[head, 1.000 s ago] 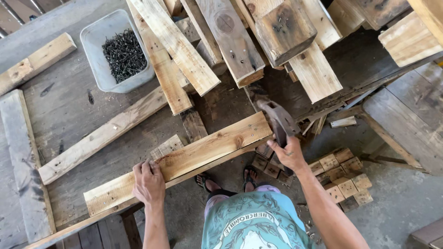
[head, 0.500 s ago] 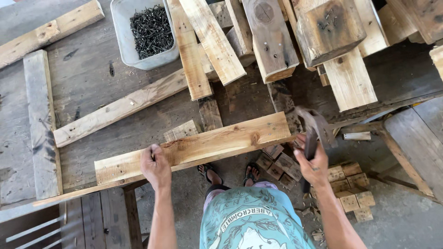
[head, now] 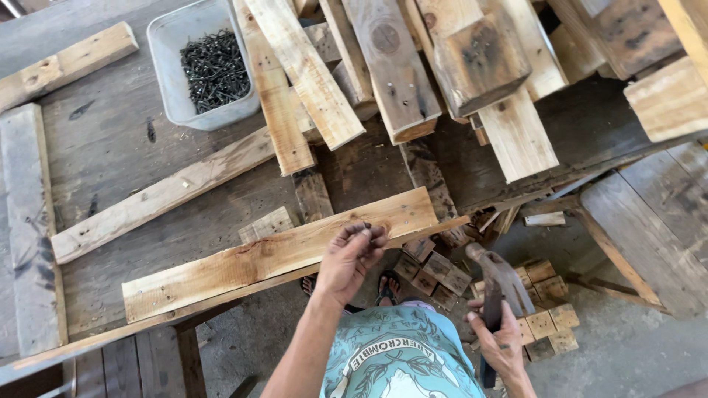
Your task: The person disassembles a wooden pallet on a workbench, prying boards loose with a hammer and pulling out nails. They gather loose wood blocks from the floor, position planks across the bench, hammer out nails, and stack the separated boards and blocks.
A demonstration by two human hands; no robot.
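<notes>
My left hand (head: 352, 258) hovers over the right half of a pale wooden plank (head: 243, 258) that lies along the near edge of the workbench (head: 110, 162). Its fingertips are pinched together near the plank's upper edge; what they pinch is too small to make out. My right hand (head: 501, 339) is low at the right, below the bench edge, gripping a claw hammer (head: 498, 284) by its handle with the head pointing up.
A grey plastic tub (head: 166, 81) of dark nails stands at the back left. Several planks and blocks (head: 413, 66) are piled across the back. Another plank (head: 162, 195) lies diagonally mid-bench. Small wooden blocks (head: 546, 317) are stacked on the floor.
My left hand left the plank's left end and moved right, fingers now pinched together. My right hand dropped lower with the hammer, away from the plank's right end.
</notes>
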